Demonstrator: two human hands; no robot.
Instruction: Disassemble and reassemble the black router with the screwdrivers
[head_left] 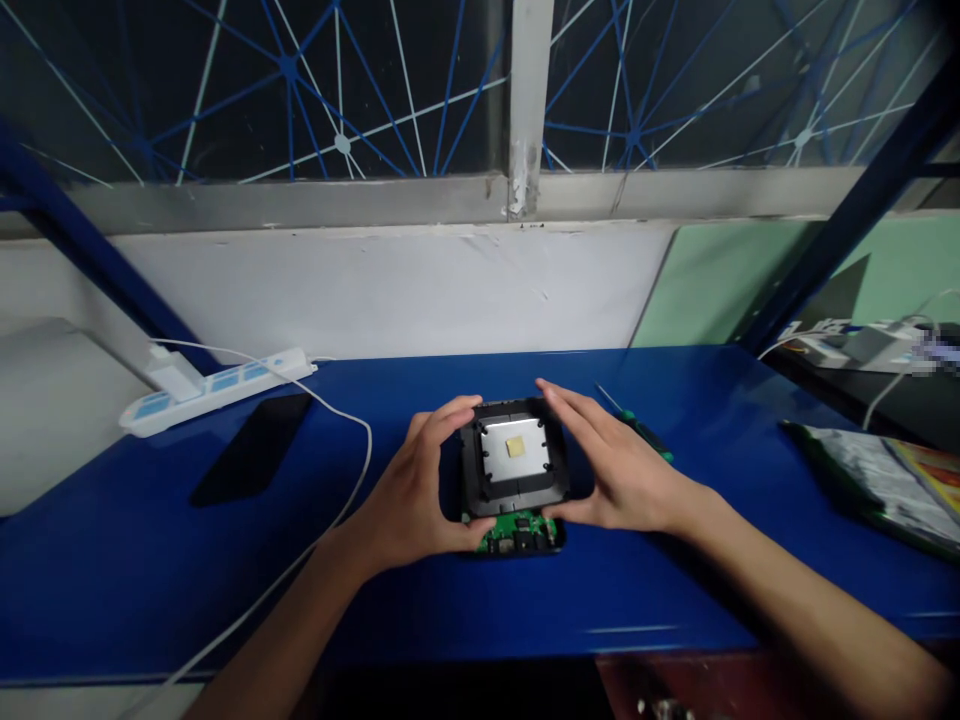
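Note:
A small black electronic device [513, 470] lies on the blue table [150, 560], its cover off. A silver metal plate with a yellow square pad sits in its middle, and a green circuit board [517, 527] shows at its near edge. My left hand [416, 495] grips the device's left side, thumb at the near corner and fingers curled over the far corner. My right hand [615, 465] holds the right side, fingers stretched along the far edge and thumb at the near corner.
A green-handled screwdriver [637, 428] lies just behind my right hand. A white power strip [217, 388] with a plugged charger and white cable [360, 450] sits at the left, next to a black phone [255, 445]. A crumpled foil bag [885, 480] lies at the right.

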